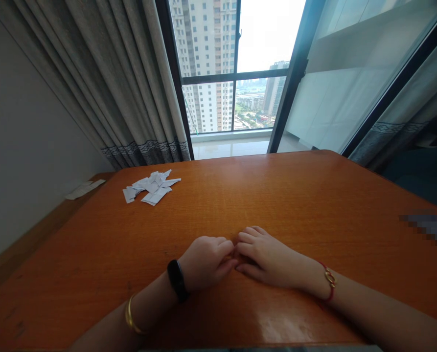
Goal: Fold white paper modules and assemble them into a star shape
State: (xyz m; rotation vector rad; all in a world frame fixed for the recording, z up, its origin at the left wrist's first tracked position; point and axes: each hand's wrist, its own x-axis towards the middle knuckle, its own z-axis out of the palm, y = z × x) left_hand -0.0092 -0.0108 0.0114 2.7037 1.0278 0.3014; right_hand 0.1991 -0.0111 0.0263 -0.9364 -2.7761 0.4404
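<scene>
My left hand (209,261) rests on the wooden table (295,195), its fingers curled in and its thumb pointing right. Against its fingertips lies my right hand (267,256), palm down with bent fingers. The two hands meet near the middle of the front half of the table. No object shows in either of them, though the palms face away from me. On the left wrist are a black band (177,280) and a gold bangle (132,315); a red cord bracelet (329,281) with a gold ring circles the right wrist.
A loose pile of white paper pieces (154,186) lies at the table's far left. More paper (85,189) sits on a ledge by the left wall. Beyond the table hang grey curtains (130,73) beside a window (236,76). A blurred patch (431,229) covers the right edge.
</scene>
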